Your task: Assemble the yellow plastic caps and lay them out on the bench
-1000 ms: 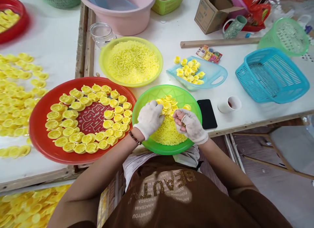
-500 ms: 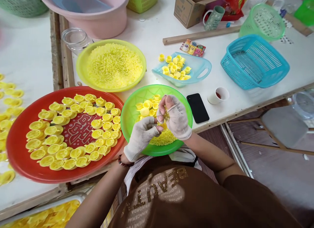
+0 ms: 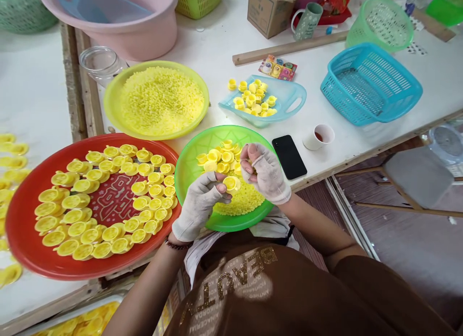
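Note:
Between the thumb and fingers of my left hand (image 3: 201,201), in a white fingerless glove, is a small yellow toy teacup (image 3: 230,183), its open top facing up. My right hand (image 3: 265,174), gloved the same way, is a little to the right of it with fingertips pinched together; what they hold, if anything, is hidden. Both hands are above a green plastic basin (image 3: 188,150). Inside it lie loose yellow pellets (image 3: 244,201) and a heap of yellow toy cups (image 3: 220,156). To the left, a red round tray (image 3: 27,215) carries rings of yellow cups on saucers.
A yellow bowl of pellets (image 3: 162,102) stands behind the red tray. Farther right are a blue scoop with cups (image 3: 289,92), a black phone (image 3: 289,156), a paper cup of dark liquid (image 3: 319,136) and a blue basket (image 3: 372,85). A wooden strip (image 3: 289,47) lies behind.
My hands have moved apart, the right one shifting right and slightly down. The teacup in my left hand now shows clearly. The whole view has shifted a little.

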`<state>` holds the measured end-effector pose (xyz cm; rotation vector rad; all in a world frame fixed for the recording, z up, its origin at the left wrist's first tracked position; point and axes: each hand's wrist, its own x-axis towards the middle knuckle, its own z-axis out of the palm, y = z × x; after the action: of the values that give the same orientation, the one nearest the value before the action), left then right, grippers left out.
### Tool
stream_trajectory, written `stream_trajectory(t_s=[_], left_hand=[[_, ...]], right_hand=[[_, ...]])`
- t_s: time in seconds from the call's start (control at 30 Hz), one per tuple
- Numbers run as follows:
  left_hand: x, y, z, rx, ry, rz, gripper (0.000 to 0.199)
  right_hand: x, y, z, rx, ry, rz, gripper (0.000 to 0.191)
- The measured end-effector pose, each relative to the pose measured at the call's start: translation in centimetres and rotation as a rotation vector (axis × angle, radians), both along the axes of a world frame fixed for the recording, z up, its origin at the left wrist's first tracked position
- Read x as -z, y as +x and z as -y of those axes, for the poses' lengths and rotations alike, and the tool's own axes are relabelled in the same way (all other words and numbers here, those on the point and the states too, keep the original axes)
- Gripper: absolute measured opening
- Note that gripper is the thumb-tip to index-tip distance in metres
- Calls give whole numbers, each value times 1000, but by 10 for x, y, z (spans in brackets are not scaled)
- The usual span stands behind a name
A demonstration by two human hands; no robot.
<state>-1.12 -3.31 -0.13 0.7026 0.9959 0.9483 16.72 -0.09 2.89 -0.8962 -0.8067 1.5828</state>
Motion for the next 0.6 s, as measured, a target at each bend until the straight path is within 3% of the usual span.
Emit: stream_trajectory(t_s=[0.07, 0.17, 0.23, 0.4, 0.6], left_hand=[[0, -2, 0, -4, 86, -96, 40], [-2, -4, -1, -18, 285, -444, 28], [-4, -5, -1, -26, 321, -580, 23], [-10, -12, 1, 3, 96, -398, 39], [-12, -17, 1, 63, 89, -405, 43]], right_hand=[[5, 7, 4, -54, 0, 46, 35], [13, 14, 10, -101, -24, 88, 32], [17, 17, 12, -118, -46, 109, 32], [20, 17, 14, -181, -61, 103, 32], [11, 6, 15, -314, 5, 174, 37]])
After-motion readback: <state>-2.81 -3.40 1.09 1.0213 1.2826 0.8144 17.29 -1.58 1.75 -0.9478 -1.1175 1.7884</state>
